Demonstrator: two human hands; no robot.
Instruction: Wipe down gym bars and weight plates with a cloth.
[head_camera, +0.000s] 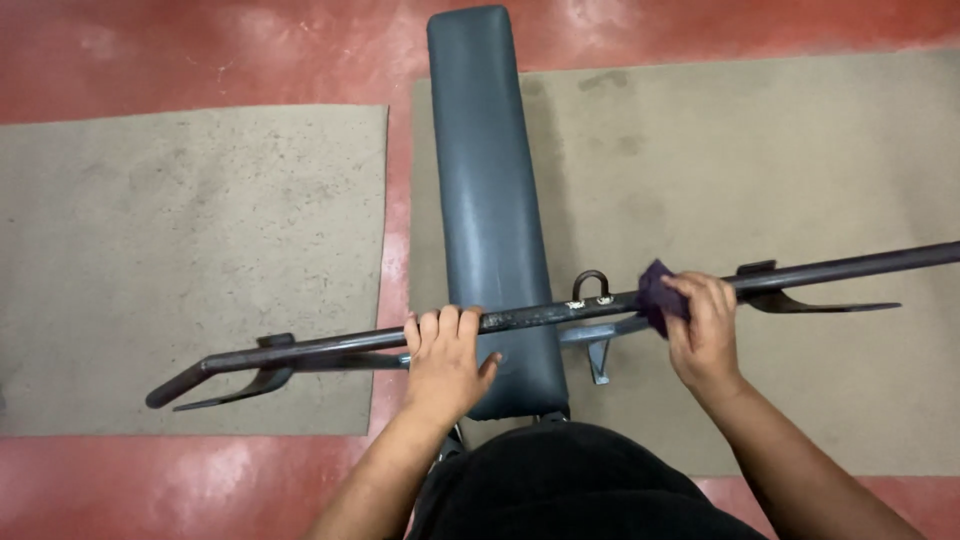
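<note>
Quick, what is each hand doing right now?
Left hand: fingers curled over the dark metal bar, gripping it.
Right hand: closed on a dark purple cloth, pressed against the bar.

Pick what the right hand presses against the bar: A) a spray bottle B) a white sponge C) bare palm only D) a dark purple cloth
D: the right hand pinches a dark purple cloth against the dark metal bar, while the left hand grips the bar bare.
</note>
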